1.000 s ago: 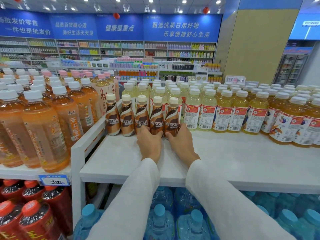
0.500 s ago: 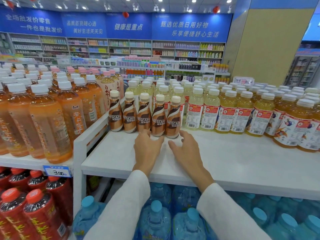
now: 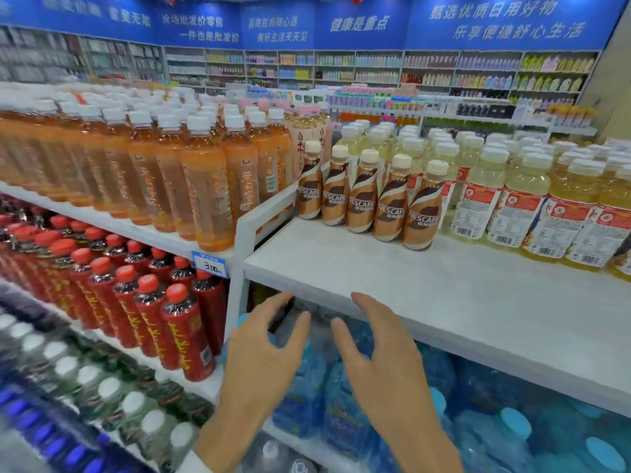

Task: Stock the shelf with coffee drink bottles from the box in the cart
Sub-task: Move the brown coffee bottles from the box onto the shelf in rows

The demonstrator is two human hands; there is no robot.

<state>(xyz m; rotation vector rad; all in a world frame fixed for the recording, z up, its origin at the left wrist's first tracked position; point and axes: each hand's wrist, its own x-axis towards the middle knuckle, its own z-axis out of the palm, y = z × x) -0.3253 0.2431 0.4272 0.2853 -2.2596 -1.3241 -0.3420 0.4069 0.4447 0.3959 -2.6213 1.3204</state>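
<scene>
1. Orange tea bottles fill the left of frame, beyond the divider.
2. Left hand hovers low centre, fingers spread, holding nothing.
3. Five coffee drink bottles stand in a row above centre, with bare white shelf in front.
4. Right hand alongside, spread and empty too.
5. Next load, I reckon: set it before that row, labels forward, clear of the yellow drinks at right.

Left hand, right hand: fingers spread, empty.
</scene>
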